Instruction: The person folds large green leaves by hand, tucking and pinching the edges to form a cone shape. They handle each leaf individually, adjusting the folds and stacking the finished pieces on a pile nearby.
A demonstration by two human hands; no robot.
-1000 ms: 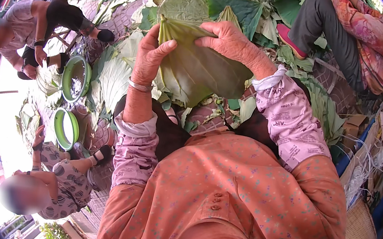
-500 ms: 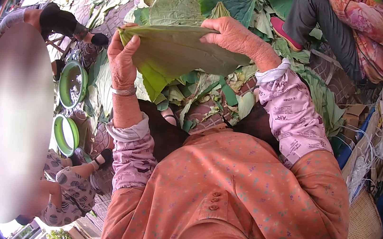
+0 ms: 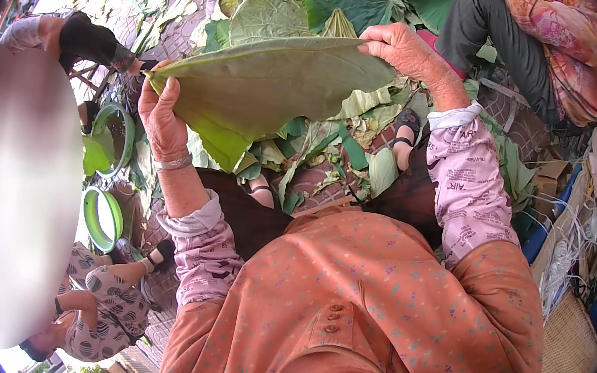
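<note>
A large folded lotus leaf [image 3: 273,86], dull green with a brighter yellow-green flap beneath, is stretched between my hands. My left hand [image 3: 162,121] pinches its pointed left end, thumb in front. At the upper right corner, the leaf's edge is gripped between the thumb and fingers of my right hand [image 3: 408,54]. More big lotus leaves [image 3: 271,15], some pale and some dark green, lie spread on the paving just beyond the held one. Torn leaf scraps [image 3: 310,151] litter the ground below it, around my sandalled feet [image 3: 405,136].
Two round green plastic basins or hoops [image 3: 101,226] stand at the left; a bright leaf [image 3: 97,153] covers part of the farther one. Several people are close by, one in dark trousers [image 3: 509,48] at upper right. White plastic strings [image 3: 566,249] and a woven mat [image 3: 563,368] lie at right.
My hands have drawn apart, left hand leftward and slightly down, right hand rightward, spreading the leaf wider. My right foot has come into view. A green leaf now shows at the farther basin.
</note>
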